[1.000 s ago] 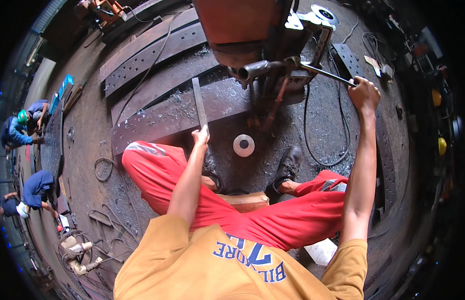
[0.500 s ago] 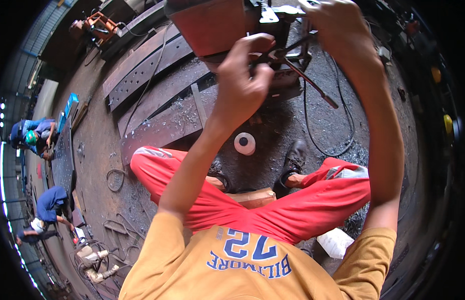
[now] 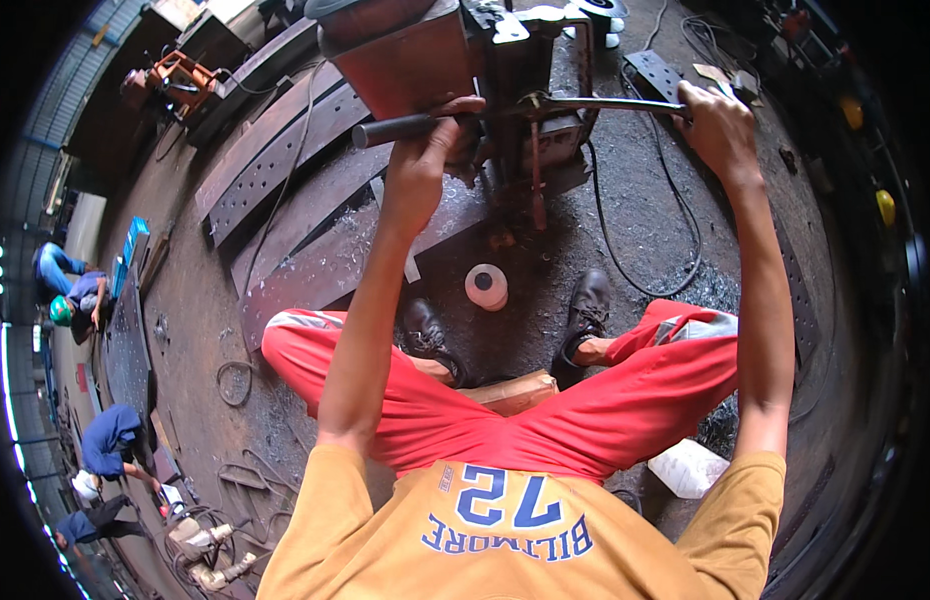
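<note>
A dark red, boxy machine (image 3: 410, 65), which looks like a drill on a stand, stands in front of me at the top. From its hub several handle bars stick out to the sides and downward. My left hand (image 3: 420, 165) is closed around the black-gripped handle (image 3: 390, 131) on the left. With my arm stretched out, my right hand (image 3: 720, 130) grips the outer end of the thin metal handle bar (image 3: 615, 103) on the right. A reddish handle bar (image 3: 537, 185) hangs down between them. The hub is partly hidden in shadow.
Drilled steel plates (image 3: 275, 165) lie stacked at the left. A black cable (image 3: 675, 285) loops across the floor at the right. A white round container (image 3: 486, 287) stands between my feet, a white jug (image 3: 688, 468) beside my leg. Several people (image 3: 110, 440) work at the far left.
My right hand has come down and to the right along with its bar. My left hand has moved left and closed on the black handle; the bars have turned.
</note>
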The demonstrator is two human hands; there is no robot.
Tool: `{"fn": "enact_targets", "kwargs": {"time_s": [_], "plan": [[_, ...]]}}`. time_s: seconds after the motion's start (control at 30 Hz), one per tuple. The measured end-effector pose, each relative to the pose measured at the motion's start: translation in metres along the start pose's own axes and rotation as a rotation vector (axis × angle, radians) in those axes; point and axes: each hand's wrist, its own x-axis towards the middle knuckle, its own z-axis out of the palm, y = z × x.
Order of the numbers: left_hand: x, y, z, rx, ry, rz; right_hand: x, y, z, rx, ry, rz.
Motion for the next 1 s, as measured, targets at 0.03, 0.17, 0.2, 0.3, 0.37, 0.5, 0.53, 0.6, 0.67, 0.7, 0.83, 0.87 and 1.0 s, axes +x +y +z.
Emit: {"fn": "enact_targets", "kwargs": {"time_s": [0.03,0.17,0.2,0.3,0.37,0.5,0.53,0.6,0.67,0.7,0.83,0.87,1.0], "plan": [[-0.004,-0.004,-0.016,0.211,0.020,-0.002,0.006,-0.009,-0.014,-0.002,-0.107,0.118],[0.038,0.008,-0.087,0.052,0.678,0.268,0.031,0.031,0.019,-0.038,0.101,-0.164],[0.051,0.040,-0.098,0.088,0.678,0.345,0.043,0.038,0.024,-0.008,0.097,-0.190],[0.089,0.103,-0.081,0.201,0.444,0.396,0.067,0.048,0.033,-0.042,0.025,-0.200],[0.113,0.099,-0.091,0.696,0.206,0.368,0.088,0.036,0.029,-0.059,0.063,-0.241],[0.119,0.099,-0.020,0.892,-0.060,0.303,0.099,0.057,0.002,-0.159,0.142,-0.303],[0.118,0.098,-0.013,0.907,-0.074,0.299,0.097,0.049,-0.004,-0.158,0.185,-0.278],[0.115,0.101,-0.007,0.922,-0.079,0.287,0.090,0.023,-0.035,-0.221,0.180,-0.206],[0.111,0.111,-0.010,0.948,-0.067,0.263,0.078,-0.029,-0.097,-0.332,0.107,-0.129],[0.108,0.104,-0.017,0.970,-0.058,0.229,0.080,-0.052,-0.099,-0.367,0.075,-0.109],[0.111,0.112,-0.002,0.929,-0.100,0.206,0.072,-0.048,-0.096,-0.398,0.472,-0.332],[0.111,0.110,-0.002,0.964,-0.082,0.197,0.075,-0.054,-0.090,-0.412,0.443,-0.304],[0.097,0.116,0.008,1.102,0.025,0.219,0.068,-0.068,-0.101,-0.435,0.448,-0.306]]}}
